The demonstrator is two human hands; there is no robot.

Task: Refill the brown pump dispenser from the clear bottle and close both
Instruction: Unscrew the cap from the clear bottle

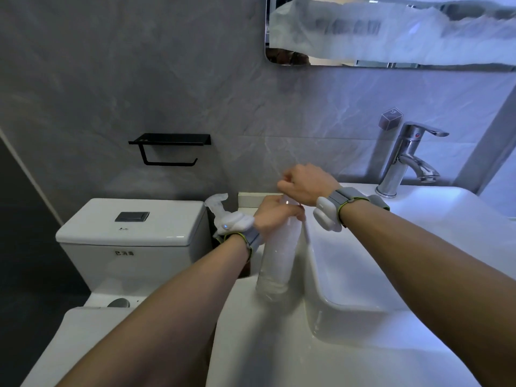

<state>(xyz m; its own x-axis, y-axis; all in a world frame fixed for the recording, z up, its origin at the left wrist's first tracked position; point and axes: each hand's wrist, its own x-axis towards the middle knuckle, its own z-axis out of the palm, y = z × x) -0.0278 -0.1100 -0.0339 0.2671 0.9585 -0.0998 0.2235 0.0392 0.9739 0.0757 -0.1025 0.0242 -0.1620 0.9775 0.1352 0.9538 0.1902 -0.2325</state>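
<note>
A tall clear bottle (pixel 275 263) stands on the white counter just left of the basin. My left hand (pixel 275 215) is wrapped around its upper part. My right hand (pixel 305 184) is closed just above the bottle's mouth on a small piece that the fingers hide. A thin white tube (pixel 306 231) hangs down below that hand, along the bottle's right side. The brown pump dispenser is not in sight. Both wrists wear grey bands with white devices.
The white basin (pixel 315 277) lies to the right of the bottle, with a chrome tap (pixel 405 157) behind it. A white toilet cistern (pixel 134 233) stands to the left. A plastic-wrapped object (pixel 216 202) sits between the cistern and the counter. A black paper holder (pixel 170 146) hangs on the wall.
</note>
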